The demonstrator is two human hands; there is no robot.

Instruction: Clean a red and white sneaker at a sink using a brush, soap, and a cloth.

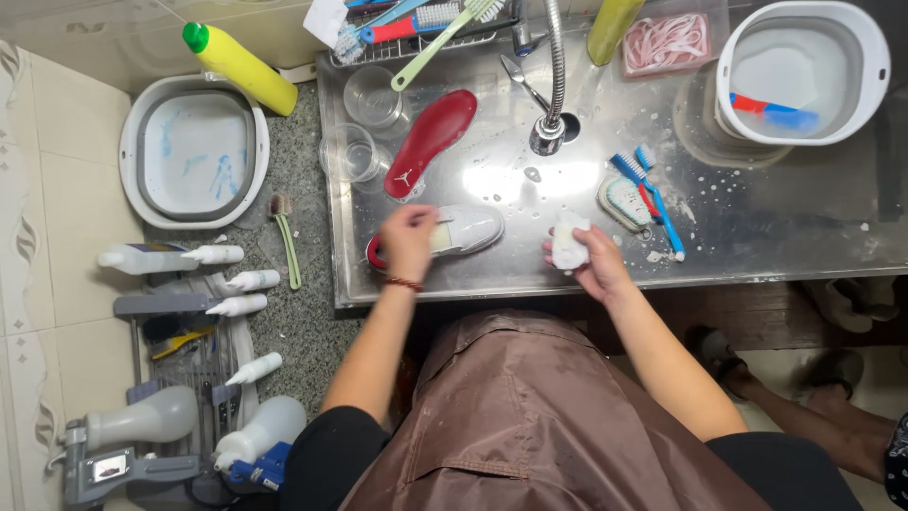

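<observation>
A brown apron [530,416] covered the person's lap at the near edge. Just beyond it, the left hand [409,241] gripped a white sneaker [463,230] lying on its side on the wet steel counter [757,237], fingers curled over the shoe's opening. The right hand [591,260] was closed around a white cloth [569,243], held just right of the sneaker and apart from it. To the right of that hand lay a scrub brush [622,202] and a blue toothbrush [659,203], touching each other. Left of the counter, white squeeze bottles [236,279] lay on the speckled floor [303,312]. Farther out, a red insole [430,142] rested beside two clear cups [359,123], near the tap [551,95]. At the far right stood a white tub [804,71] of water; at the far left, a grey basin [194,151] and a yellow bottle [239,68].
</observation>
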